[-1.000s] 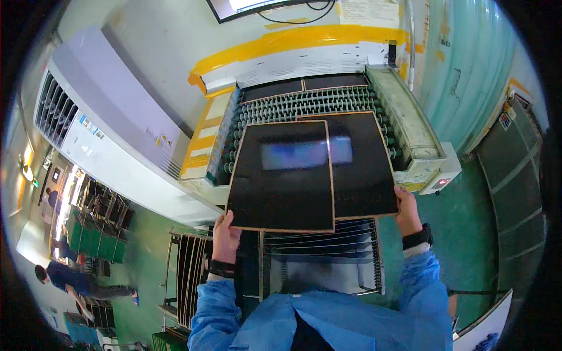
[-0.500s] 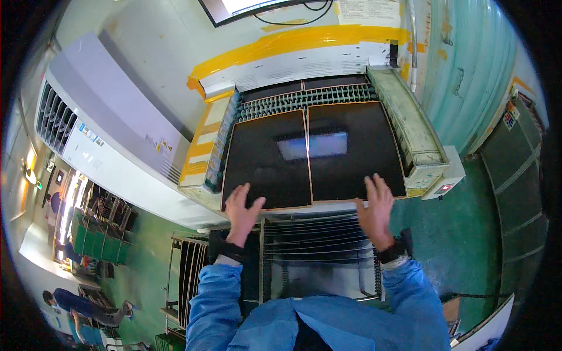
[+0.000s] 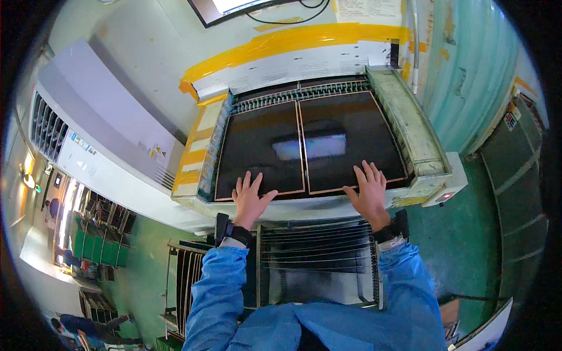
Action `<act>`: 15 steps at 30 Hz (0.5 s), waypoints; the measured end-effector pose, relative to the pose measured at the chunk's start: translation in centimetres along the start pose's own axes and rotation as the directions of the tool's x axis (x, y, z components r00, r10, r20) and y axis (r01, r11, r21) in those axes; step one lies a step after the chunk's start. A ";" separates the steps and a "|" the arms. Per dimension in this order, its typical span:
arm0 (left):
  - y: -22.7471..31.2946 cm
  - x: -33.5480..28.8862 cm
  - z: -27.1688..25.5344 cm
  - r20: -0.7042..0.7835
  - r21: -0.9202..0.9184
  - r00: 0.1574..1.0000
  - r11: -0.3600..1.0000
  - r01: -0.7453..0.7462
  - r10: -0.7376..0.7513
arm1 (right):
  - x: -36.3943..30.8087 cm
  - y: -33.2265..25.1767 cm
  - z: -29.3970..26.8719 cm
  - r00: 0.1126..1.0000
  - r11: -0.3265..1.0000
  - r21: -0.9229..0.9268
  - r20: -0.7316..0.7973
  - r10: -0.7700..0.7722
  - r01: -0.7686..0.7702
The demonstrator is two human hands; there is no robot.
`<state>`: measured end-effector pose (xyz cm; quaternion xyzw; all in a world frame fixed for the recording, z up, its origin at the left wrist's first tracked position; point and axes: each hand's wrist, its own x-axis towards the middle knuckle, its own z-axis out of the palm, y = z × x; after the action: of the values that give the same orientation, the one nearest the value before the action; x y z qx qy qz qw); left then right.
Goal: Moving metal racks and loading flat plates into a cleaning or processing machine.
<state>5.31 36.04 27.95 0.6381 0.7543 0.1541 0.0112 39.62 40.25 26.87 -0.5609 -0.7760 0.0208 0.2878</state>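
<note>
Two black rectangular panels with thin copper-coloured edges lie side by side on a roller conveyor [image 3: 304, 90]. At the near edge of the left panel [image 3: 257, 146] is my left hand [image 3: 250, 198], fingers spread, palm down. My right hand [image 3: 367, 192] is spread in the same way at the near edge of the right panel [image 3: 354, 137]. Fingertips of both hands overlap the panels' near edges; whether they press on them I cannot tell. Neither hand grips anything. Both wrists wear black bands.
Below the conveyor's front stands a wire rack [image 3: 319, 257], with a slotted rack of panels [image 3: 188, 281] to its left. A white air-conditioner cabinet [image 3: 111, 123] lines the left. Dark panels [image 3: 515, 187] stand at the right. Another person [image 3: 93, 327] is bent over at lower left.
Both panels have moved away from me, deeper onto the conveyor, and cover more of its rollers. My hands have moved slightly forward. The other person at lower left has shifted lower.
</note>
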 end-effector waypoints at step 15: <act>0.6 2.7 0.6 -0.059 -0.002 0.998 0.999 -0.034 0.034 | 2.8 -0.2 0.8 0.997 0.999 -0.043 -0.077 -0.005 0.002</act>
<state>5.56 38.91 27.99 0.6458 0.7432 0.1743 -0.0128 38.48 42.87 27.49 -0.5660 -0.7656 -0.0181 0.3054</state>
